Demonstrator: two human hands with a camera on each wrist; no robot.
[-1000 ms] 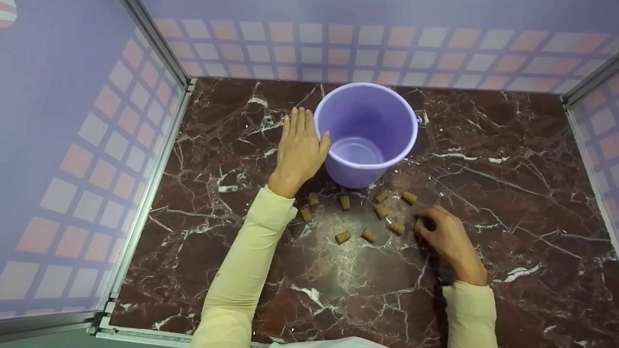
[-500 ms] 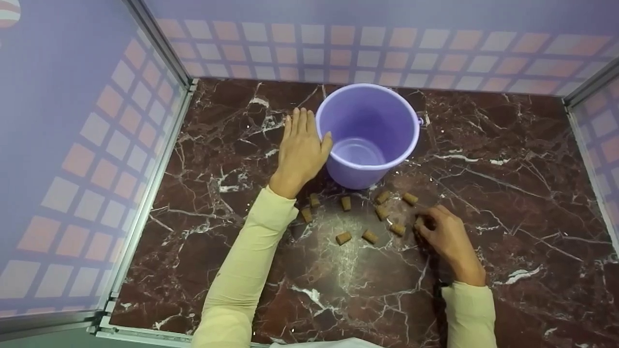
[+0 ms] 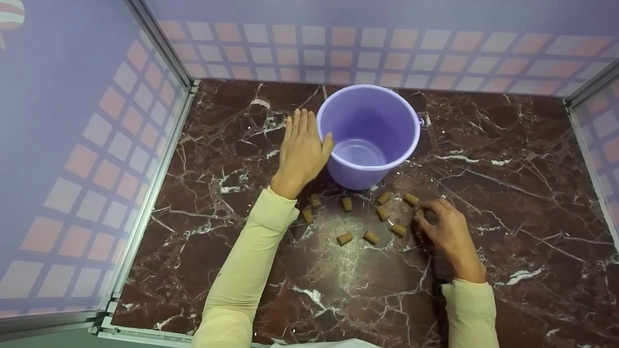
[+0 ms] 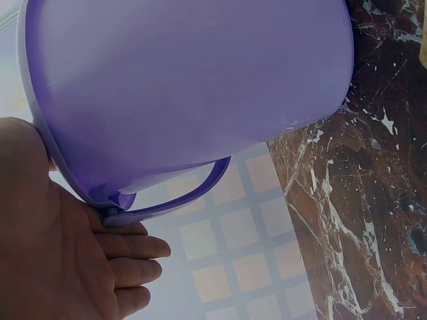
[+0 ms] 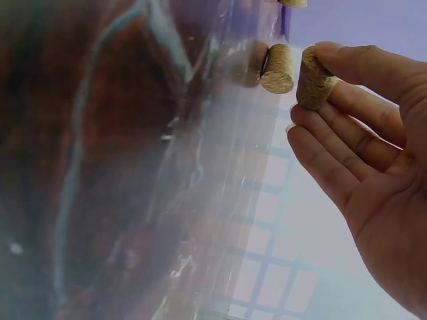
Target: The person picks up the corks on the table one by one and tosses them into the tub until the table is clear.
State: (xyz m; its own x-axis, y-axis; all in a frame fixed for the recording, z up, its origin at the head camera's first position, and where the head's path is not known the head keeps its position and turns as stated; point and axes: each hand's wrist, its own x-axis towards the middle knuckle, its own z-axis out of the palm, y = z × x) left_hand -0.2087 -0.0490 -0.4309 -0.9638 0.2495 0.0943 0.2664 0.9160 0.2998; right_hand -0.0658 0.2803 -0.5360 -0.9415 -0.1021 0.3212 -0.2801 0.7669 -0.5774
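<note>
A purple bucket (image 3: 355,176) stands upright on the table, and its inside shows no contents. My left hand (image 3: 301,152) lies against the bucket's left side with straight fingers, the thumb touching the rim. In the left wrist view its fingers (image 4: 137,247) are beside the handle joint (image 4: 117,207). My right hand (image 3: 447,232) pinches a cork (image 5: 312,79) between thumb and fingers, while its other fingers extend. Several loose corks lie in front of the bucket, among them a cork (image 3: 411,199) near the right fingertips and another cork (image 3: 344,239) nearer the front.
Dark red marbled stone covers the table (image 3: 527,208). Purple panels with pink and white squares form a back wall (image 3: 367,38) and a left wall (image 3: 92,159), held in metal frames. Another panel stands at the right edge.
My right hand has shifted slightly away from me with the cork, which now shows more clearly between its fingertips. The left hand stays against the bucket.
</note>
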